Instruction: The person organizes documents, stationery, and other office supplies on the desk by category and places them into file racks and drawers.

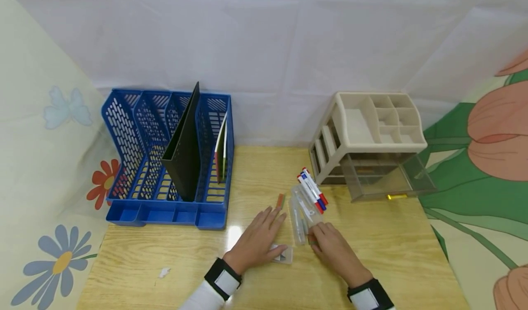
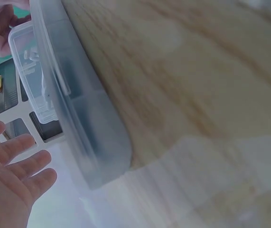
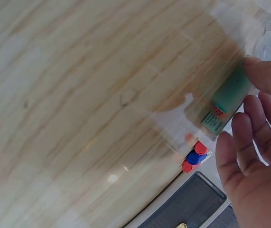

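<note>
My left hand [image 1: 257, 243] lies palm down with fingers spread, its thumb overlapping a small clear plastic box [image 1: 288, 255]. That box [image 2: 95, 128] fills the middle of the left wrist view, apart from the extended fingers. My right hand [image 1: 332, 250] pinches a small green, flat case with a barcode label [image 3: 232, 92] between thumb and fingertips, low at the tabletop. Just beyond the right hand stands a clear pencil box [image 1: 298, 225] with slim items in it. Red and blue markers [image 1: 311, 188] lie at its far end. A small orange-and-green piece [image 1: 280, 201] sits beyond my left fingertips.
A blue file rack [image 1: 212, 213] at the back left holds a black folder [image 1: 185, 149] and thin booklets [image 1: 221, 152]. At the back right is a beige desk organizer [image 1: 342, 122] with its clear drawer [image 1: 392, 186] pulled out. A white scrap [image 1: 164, 272] lies front left.
</note>
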`<action>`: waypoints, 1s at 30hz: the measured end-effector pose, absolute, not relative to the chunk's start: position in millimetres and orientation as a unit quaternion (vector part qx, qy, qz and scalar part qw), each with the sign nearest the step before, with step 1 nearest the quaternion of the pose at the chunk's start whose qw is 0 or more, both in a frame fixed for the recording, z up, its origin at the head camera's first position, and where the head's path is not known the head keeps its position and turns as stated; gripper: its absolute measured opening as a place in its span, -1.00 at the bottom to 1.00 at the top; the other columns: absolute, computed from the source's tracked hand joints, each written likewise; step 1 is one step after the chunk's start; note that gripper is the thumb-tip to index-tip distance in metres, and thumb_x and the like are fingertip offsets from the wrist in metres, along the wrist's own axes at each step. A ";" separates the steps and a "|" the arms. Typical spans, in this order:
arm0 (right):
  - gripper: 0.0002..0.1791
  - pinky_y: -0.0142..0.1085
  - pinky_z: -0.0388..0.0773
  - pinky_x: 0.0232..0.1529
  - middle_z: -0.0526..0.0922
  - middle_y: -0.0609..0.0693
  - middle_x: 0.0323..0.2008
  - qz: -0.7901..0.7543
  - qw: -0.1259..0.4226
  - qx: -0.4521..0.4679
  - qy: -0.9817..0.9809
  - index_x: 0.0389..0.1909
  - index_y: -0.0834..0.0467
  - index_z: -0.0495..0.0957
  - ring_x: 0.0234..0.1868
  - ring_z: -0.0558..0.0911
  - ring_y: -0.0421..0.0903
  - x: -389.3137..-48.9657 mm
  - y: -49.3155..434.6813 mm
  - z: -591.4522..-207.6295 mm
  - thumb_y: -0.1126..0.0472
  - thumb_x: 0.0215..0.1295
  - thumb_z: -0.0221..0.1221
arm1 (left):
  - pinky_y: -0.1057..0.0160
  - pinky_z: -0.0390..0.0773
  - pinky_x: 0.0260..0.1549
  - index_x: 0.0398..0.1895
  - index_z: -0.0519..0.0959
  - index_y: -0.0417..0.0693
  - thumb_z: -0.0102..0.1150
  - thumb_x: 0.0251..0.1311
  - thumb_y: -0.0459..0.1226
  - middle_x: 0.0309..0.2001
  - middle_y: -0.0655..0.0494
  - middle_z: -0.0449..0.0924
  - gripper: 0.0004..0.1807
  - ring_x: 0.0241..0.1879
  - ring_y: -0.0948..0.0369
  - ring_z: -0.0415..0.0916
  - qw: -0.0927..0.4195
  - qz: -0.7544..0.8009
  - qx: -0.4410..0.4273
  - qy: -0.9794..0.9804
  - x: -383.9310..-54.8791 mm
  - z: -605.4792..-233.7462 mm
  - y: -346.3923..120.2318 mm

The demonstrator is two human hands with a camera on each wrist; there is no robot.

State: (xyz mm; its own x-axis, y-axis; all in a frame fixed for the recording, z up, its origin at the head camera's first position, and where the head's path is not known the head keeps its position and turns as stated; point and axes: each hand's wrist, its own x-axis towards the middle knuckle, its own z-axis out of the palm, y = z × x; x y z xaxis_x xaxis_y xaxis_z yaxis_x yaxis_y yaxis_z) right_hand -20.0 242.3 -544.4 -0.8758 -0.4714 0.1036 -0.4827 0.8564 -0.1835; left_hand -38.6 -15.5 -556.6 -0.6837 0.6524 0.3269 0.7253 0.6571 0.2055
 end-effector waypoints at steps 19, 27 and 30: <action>-0.72 -0.10 0.64 -0.23 0.67 -0.04 -0.32 0.171 0.060 0.259 -0.949 -0.33 0.14 0.62 -0.25 0.59 -0.07 -16.5 249.5 -538.3 0.36 -0.11 0.43 | -0.11 0.36 0.28 0.40 0.24 -0.23 0.13 0.18 0.15 0.35 -0.25 0.33 -0.14 0.31 -0.19 0.26 0.130 -0.162 -0.384 -0.900 -49.0 -547.0 -22.3; -0.71 -0.17 0.66 -0.30 0.60 -0.04 -0.26 0.161 0.076 0.263 -0.948 -0.22 0.12 0.70 -0.24 0.57 -0.12 -14.3 254.7 -525.9 0.38 -0.03 0.38 | -0.11 0.34 0.30 0.40 0.25 -0.22 0.12 0.20 0.13 0.35 -0.26 0.34 -0.16 0.32 -0.18 0.25 0.136 -0.156 -0.381 -0.901 -54.2 -538.9 -29.6; -0.69 -0.23 0.66 -0.36 0.57 -0.06 -0.23 0.172 0.077 0.270 -0.944 -0.21 0.09 0.70 -0.24 0.57 -0.17 -14.6 255.9 -514.1 0.41 -0.01 0.37 | -0.09 0.31 0.32 0.40 0.25 -0.20 0.12 0.21 0.12 0.35 -0.25 0.34 -0.18 0.33 -0.17 0.25 0.134 -0.153 -0.379 -0.903 -54.4 -535.3 -32.5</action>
